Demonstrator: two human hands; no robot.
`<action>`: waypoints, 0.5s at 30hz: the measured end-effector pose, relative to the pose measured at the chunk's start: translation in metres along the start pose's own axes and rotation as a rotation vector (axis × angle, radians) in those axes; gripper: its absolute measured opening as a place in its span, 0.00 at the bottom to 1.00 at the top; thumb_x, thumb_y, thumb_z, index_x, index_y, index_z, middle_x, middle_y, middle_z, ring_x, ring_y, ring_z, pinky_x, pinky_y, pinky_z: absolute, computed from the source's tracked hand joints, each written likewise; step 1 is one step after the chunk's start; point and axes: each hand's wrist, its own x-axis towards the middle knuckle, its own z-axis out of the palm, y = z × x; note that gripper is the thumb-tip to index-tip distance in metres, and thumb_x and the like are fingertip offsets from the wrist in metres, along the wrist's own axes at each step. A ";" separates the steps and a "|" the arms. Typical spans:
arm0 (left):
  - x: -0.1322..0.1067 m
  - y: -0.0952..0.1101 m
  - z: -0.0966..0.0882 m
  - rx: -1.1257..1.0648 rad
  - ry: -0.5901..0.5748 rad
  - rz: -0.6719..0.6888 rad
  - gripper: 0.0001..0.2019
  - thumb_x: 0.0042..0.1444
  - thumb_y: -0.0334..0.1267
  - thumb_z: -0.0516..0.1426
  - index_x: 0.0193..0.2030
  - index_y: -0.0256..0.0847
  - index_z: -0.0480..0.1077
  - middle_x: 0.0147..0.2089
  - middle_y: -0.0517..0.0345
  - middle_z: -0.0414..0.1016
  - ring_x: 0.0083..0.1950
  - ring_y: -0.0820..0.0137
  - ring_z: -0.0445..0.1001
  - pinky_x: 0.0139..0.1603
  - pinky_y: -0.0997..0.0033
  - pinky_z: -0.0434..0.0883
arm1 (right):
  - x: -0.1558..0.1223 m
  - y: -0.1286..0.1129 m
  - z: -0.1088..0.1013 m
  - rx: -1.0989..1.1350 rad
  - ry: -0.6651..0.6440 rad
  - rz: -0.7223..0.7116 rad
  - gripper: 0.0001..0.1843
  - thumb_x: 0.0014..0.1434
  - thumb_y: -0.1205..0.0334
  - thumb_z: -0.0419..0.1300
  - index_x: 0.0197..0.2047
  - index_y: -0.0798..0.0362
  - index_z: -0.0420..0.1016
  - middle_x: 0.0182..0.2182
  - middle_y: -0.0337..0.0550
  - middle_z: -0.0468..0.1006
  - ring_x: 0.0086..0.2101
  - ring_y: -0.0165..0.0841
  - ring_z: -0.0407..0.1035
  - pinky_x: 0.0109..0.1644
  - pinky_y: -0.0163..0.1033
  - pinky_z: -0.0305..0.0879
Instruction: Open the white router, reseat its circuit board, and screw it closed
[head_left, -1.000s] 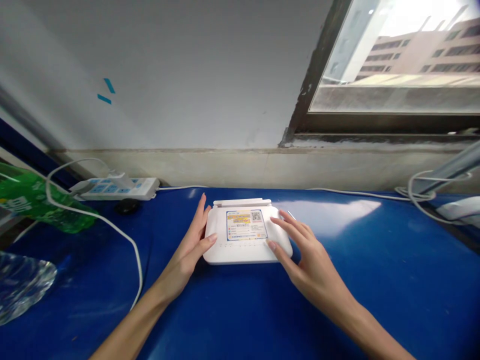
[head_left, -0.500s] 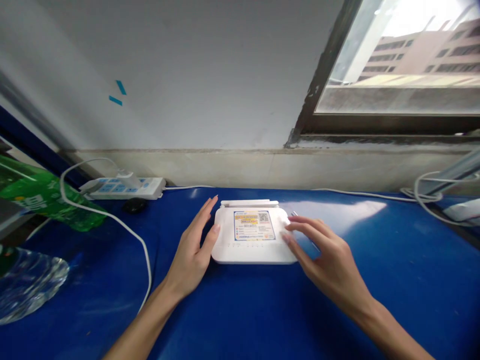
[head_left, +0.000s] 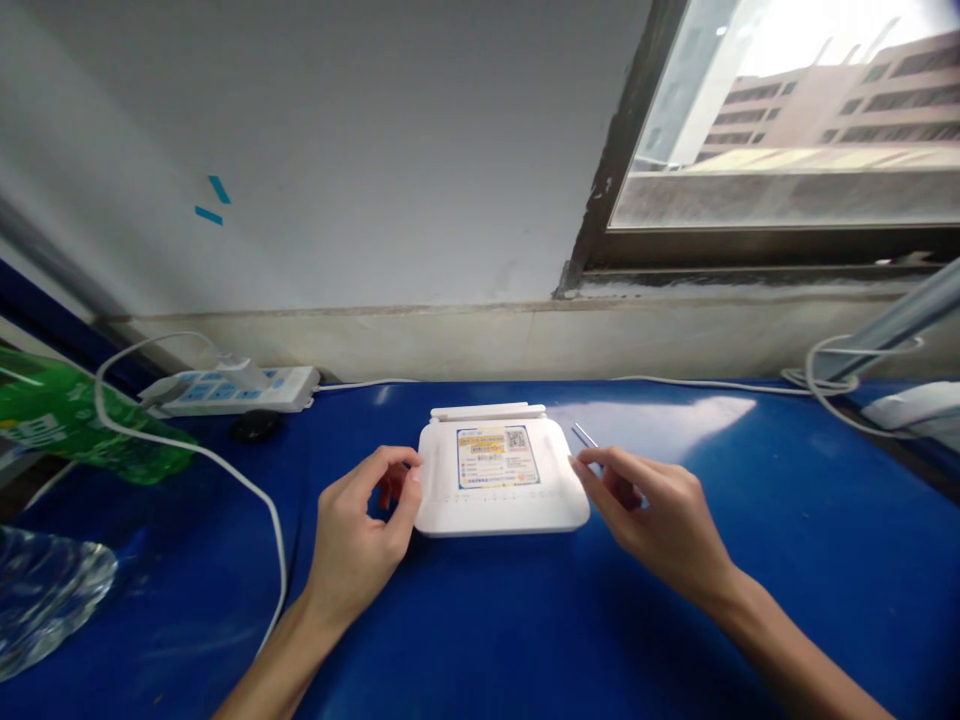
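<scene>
A white router point(head_left: 435, 505) lies flat on the blue table, a printed label with a QR code on its top and its folded antennas point(head_left: 487, 411) along the far edge. My left hand point(head_left: 364, 525) grips the router's left edge, thumb and index finger closed on it, the other fingers curled under. At the right edge, my right hand point(head_left: 656, 510) pinches the side with thumb and fingertips. A thin metal rod point(head_left: 584, 435) lies just beyond the right fingers, partly hidden by that hand.
To the left are a white power strip point(head_left: 232, 390) with a plug in it, a black mouse-like object point(head_left: 255, 426), a green bottle point(head_left: 97, 425) and a clear bottle point(head_left: 52, 590). A white cable point(head_left: 255, 490) crosses the table's left side. Coiled cable point(head_left: 825, 380) lies far right.
My left fingers, stretched out before, have curled in and closed on the router's left edge. My right fingers have drawn together at its right edge. The view has shifted slightly.
</scene>
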 end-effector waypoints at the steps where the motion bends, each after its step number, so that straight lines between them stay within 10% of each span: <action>1: 0.000 0.000 0.000 0.006 0.001 0.006 0.05 0.65 0.38 0.57 0.42 0.43 0.73 0.30 0.64 0.73 0.29 0.73 0.71 0.31 0.75 0.68 | 0.000 0.001 0.000 -0.003 -0.001 -0.008 0.08 0.68 0.61 0.58 0.41 0.52 0.78 0.20 0.34 0.68 0.18 0.26 0.59 0.25 0.34 0.58; 15: 0.000 0.005 -0.001 0.030 -0.003 0.076 0.04 0.65 0.36 0.57 0.42 0.43 0.73 0.25 0.66 0.67 0.25 0.75 0.68 0.29 0.76 0.66 | 0.001 -0.005 -0.002 0.028 -0.051 -0.035 0.05 0.64 0.63 0.59 0.40 0.51 0.78 0.21 0.34 0.72 0.18 0.26 0.63 0.25 0.34 0.62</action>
